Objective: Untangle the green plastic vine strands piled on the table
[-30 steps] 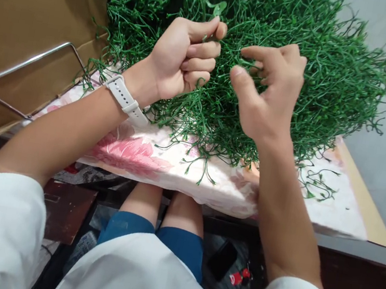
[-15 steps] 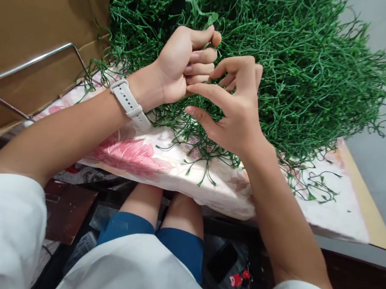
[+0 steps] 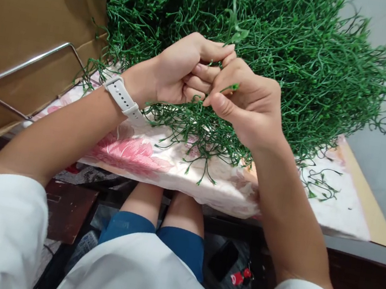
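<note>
My left hand [image 3: 190, 68], with a white watch band on the wrist, is closed with its palm up. Its thumb and index finger pinch a green plastic stem [image 3: 238, 35] with pale leaves, which points away from me. Against its fingertips rests my right hand [image 3: 250, 97], closed, its thumb and finger pinching a thin green sprig [image 3: 232, 87] whose budded tip sticks out above the thumb. The lower part of that sprig is hidden by the fingers. Behind and under both hands spreads a big heap of green plastic sprigs [image 3: 300, 68].
A flower-patterned cloth [image 3: 132, 154] covers the table under the heap. On the left stands a brown cardboard box [image 3: 28, 6] with a bent metal wire frame [image 3: 25, 70] against it. Below the table lie a dark phone [image 3: 223, 259] and a small red item [image 3: 241, 276].
My right hand has come up and closed, now with a sprig in its pinch. The left hand has shifted slightly right, and its leafy stem has swung right with it.
</note>
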Demonstrator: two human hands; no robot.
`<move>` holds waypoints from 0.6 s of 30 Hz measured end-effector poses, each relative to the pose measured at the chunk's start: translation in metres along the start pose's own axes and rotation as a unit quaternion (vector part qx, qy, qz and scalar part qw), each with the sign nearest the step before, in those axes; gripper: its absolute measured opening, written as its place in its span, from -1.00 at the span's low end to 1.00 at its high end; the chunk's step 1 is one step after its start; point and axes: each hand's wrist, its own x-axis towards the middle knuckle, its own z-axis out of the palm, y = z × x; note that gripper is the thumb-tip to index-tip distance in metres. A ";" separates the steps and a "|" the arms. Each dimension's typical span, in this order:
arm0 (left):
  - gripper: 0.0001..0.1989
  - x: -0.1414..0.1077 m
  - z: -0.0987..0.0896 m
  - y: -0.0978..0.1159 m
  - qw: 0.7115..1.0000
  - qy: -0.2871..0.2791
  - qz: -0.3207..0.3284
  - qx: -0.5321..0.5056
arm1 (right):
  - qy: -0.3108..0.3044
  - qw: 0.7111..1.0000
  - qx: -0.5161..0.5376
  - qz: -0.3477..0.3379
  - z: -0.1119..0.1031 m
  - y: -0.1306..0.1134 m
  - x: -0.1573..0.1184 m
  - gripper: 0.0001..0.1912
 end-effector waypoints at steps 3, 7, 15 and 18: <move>-0.52 -0.004 -0.001 0.002 0.997 -0.047 -0.020 0.051 | -0.021 0.997 0.071 0.002 -0.003 -0.002 0.000 -0.42; -0.57 -0.007 -0.001 0.003 0.994 -0.082 0.006 0.065 | -0.006 0.996 0.087 0.010 -0.007 -0.003 -0.001 -0.47; -0.60 0.003 -0.007 0.007 0.985 0.092 0.094 -0.108 | 0.160 0.947 -0.278 0.009 -0.015 0.015 0.003 -0.77; -0.58 0.006 -0.010 0.008 0.977 0.122 0.103 -0.143 | 0.152 0.918 -0.366 -0.027 -0.014 0.010 0.001 -0.70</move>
